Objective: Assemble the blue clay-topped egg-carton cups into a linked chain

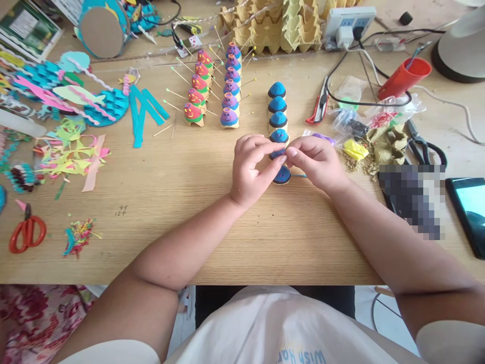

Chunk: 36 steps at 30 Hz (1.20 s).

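Note:
A row of blue-painted egg-carton domes [277, 106] runs down the middle of the wooden table [170, 202]. My left hand [250, 169] and my right hand [316, 162] meet over the near end of that row, fingers pinched together around one blue dome [278, 151] that is mostly hidden between them. Another blue dome [282, 175] lies just under my fingers, with a thin blue stick [299, 176] poking out to its right. Left of the blue row stand two more rows: purple-and-blue domes [230, 96] and pink-and-green domes [197, 91], stuck with pins.
Red scissors [26, 232] and coloured paper scraps [68, 156] lie at the left. Egg cartons [276, 25] and a power strip [348, 23] sit at the back. A red cup [403, 78], cutter [320, 103], plastic bags, black scissors [426, 146] and a phone [470, 212] crowd the right.

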### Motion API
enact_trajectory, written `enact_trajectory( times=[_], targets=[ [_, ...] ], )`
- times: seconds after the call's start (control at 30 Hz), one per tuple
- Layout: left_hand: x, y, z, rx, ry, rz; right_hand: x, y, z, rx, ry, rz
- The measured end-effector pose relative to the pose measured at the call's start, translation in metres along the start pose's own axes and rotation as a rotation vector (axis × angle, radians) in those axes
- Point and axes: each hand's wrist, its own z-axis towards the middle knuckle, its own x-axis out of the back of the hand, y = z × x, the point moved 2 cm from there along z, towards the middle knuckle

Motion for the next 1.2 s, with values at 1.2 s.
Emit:
enact_trajectory(
  times=[1.2],
  targets=[
    [0.001,-0.003,-0.001,0.079,0.037,-0.030,0.001,0.012,0.004,-0.122,0.182,0.237]
  ],
)
